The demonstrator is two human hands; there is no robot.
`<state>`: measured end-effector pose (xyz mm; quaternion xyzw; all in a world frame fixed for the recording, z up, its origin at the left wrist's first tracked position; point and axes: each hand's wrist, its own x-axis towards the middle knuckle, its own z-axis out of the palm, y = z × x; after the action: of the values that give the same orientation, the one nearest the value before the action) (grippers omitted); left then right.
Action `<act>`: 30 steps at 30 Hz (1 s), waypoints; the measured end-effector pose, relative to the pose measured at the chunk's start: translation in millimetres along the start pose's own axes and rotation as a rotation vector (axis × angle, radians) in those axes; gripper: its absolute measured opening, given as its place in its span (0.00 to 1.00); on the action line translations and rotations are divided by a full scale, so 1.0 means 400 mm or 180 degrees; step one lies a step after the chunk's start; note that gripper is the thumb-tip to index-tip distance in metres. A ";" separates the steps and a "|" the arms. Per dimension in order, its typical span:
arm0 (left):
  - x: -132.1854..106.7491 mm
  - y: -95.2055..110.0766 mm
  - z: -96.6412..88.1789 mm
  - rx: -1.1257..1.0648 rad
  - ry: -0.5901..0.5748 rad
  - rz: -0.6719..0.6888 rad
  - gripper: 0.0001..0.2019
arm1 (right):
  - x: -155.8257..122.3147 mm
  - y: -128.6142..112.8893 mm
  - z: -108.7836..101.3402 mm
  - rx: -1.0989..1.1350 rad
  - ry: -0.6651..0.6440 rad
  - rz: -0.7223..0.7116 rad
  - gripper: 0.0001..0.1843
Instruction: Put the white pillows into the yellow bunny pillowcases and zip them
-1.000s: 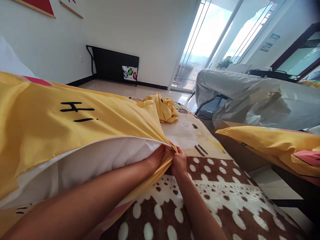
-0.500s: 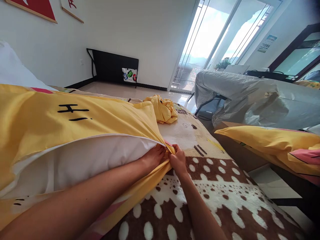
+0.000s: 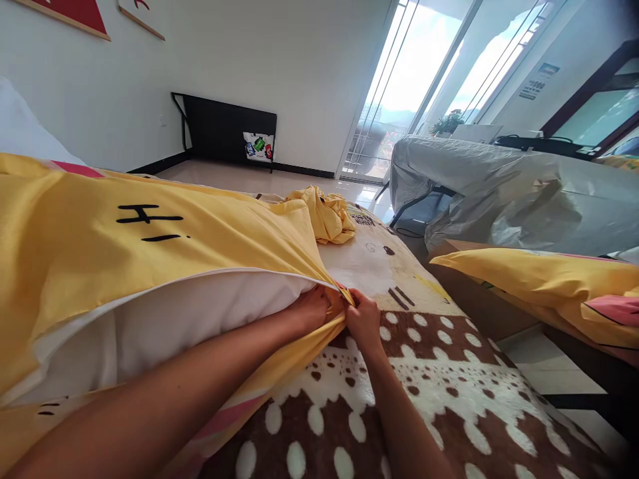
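A yellow pillowcase [image 3: 150, 233] with black marks lies across the bed, open along its near side, with a white pillow [image 3: 190, 316] showing inside. My left hand [image 3: 312, 309] reaches into the far corner of the opening, its fingers closed on the cloth there. Just outside that same corner, my right hand [image 3: 363, 319] pinches the yellow fabric. Both hands meet at the corner, over a brown and white patterned blanket [image 3: 439, 386].
A crumpled yellow cloth [image 3: 327, 213] lies further along the bed. To the right are a second yellow pillow [image 3: 539, 286], a grey covered piece of furniture [image 3: 499, 193] and glass doors [image 3: 429, 73]. A black folded table [image 3: 224, 130] leans on the far wall.
Both hands stay at the pillowcase corner with only slight shifts of grip. The view has moved a little.
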<state>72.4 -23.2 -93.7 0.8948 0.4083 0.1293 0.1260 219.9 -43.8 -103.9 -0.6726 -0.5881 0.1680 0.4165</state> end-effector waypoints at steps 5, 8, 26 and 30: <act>-0.006 0.026 -0.046 -0.0402 0.0250 -0.0012 0.14 | 0.001 0.001 -0.001 0.0147 -0.0046 0.0066 0.17; -0.003 0.033 -0.065 -0.0644 0.0477 0.0001 0.20 | 0.003 0.006 0.002 0.0288 -0.0029 0.0102 0.16; 0.001 -0.006 0.016 0.0717 0.0150 0.1274 0.16 | -0.003 -0.010 -0.016 -0.0144 -0.0233 -0.0080 0.11; 0.003 -0.012 0.031 0.0758 0.0069 0.1127 0.15 | -0.004 -0.007 -0.014 -0.0184 -0.0117 -0.0033 0.13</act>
<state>74.1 -20.6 -106.7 0.9597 0.2585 0.1099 -0.0097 221.6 -47.4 -98.9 -0.6781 -0.6038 0.1611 0.3868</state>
